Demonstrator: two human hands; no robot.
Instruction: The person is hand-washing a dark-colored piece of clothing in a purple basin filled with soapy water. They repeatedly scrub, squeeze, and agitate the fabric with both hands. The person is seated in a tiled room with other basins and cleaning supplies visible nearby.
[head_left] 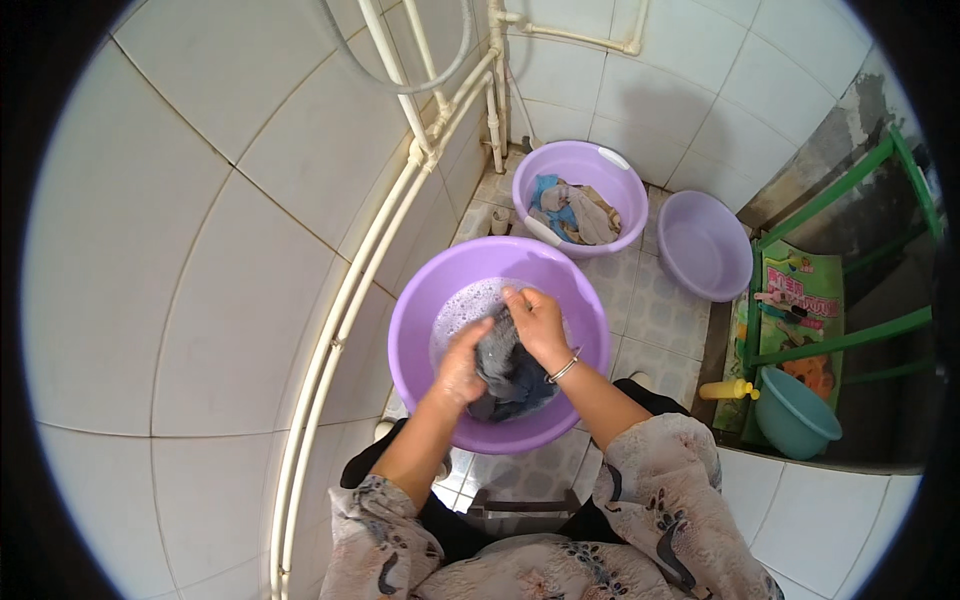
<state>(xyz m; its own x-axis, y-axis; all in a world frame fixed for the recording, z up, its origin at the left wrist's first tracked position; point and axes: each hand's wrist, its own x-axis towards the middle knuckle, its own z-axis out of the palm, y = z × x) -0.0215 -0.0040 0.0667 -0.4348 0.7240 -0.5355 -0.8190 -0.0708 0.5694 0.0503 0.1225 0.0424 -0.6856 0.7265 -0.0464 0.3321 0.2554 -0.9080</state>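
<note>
A large purple basin (408, 340) stands on the floor in front of me, with foamy soapy water (462, 306) in it. Over the water I hold a wet grey cloth (497, 352) between both hands. My left hand (463, 362) is closed on its left side, the fingers partly hidden. On its upper right, my right hand (537, 325) pinches the cloth; a bracelet circles that wrist. Below them a dark cloth (525, 388) lies in the water; whether it joins the grey cloth I cannot tell.
Behind stands a second purple basin (628, 190) with blue and beige clothes (580, 212). A paler purple basin (705, 245) sits to its right. At right are a green metal frame (850, 345), a teal basin (795, 415) and a yellow bottle (725, 389). Cream pipes (365, 270) line the left tiled wall.
</note>
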